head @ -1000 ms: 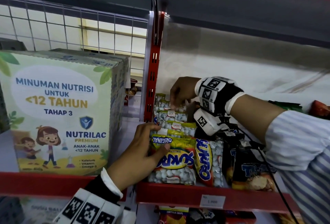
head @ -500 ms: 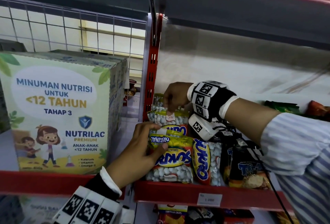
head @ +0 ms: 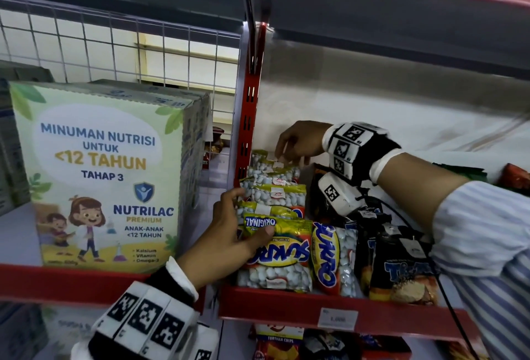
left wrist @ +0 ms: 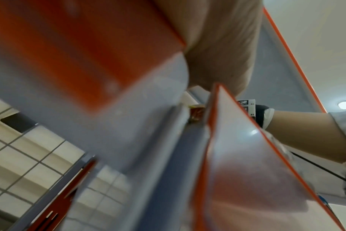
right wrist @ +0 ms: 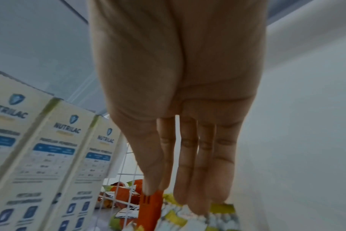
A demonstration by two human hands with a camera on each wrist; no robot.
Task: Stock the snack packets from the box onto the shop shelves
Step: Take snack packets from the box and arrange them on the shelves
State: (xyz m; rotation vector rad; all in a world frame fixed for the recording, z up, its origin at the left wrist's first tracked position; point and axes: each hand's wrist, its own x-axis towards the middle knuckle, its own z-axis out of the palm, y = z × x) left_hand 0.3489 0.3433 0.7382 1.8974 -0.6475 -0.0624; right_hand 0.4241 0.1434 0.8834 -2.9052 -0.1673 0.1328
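The left hand (head: pixel 229 233) grasped the front Sukro packet (head: pixel 276 253) at the shelf's (head: pixel 286 306) red edge, thumb across its face, fingers (head: pixel 229 199) curled behind. Just beyond those fingers, more peanut packets (head: pixel 272 187) stood in a row toward the back. The right hand (head: pixel 301 141) hovered over the rearmost ones, its fingers (right wrist: pixel 198 171) extended downward, tips touching the packet tops. A Nutrilac box (head: pixel 103 176) stood left of the left hand.

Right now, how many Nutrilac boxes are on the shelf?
3, side by side in the right wrist view: left box, middle box, right box, nearest the wire mesh. Others may be hidden.
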